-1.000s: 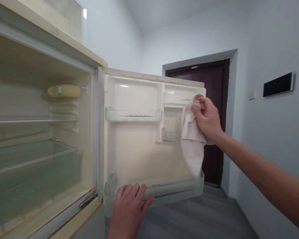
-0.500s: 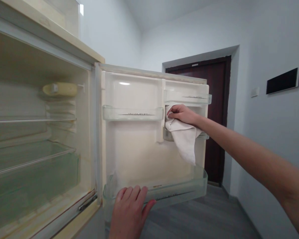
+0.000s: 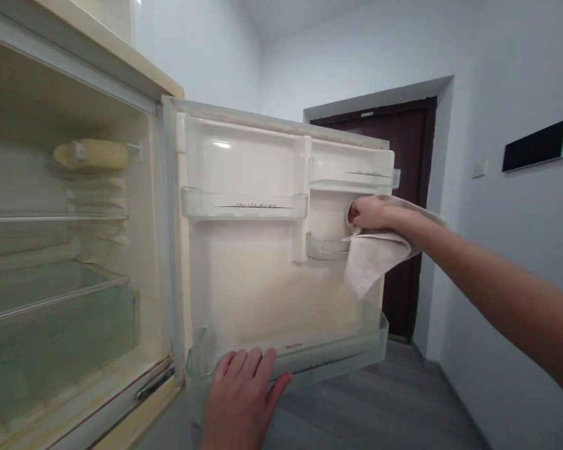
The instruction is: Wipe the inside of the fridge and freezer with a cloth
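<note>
An open fridge door with clear bins stands in front of me. My right hand is closed on a white cloth, which hangs below the fingers and drapes over the wrist. It is at the right side of the door, above the small middle bin. My left hand has its fingers hooked over the rim of the large bottom bin, thumb on the front face.
On the left is the fridge interior with a glass shelf, a green drawer and a yellowish lamp cover. Behind the door are a dark red door and a wall with a black panel.
My right hand has moved right with the cloth, away from the door's middle divider, uncovering part of the small bin. My left hand keeps its hold. The view has shifted slightly.
</note>
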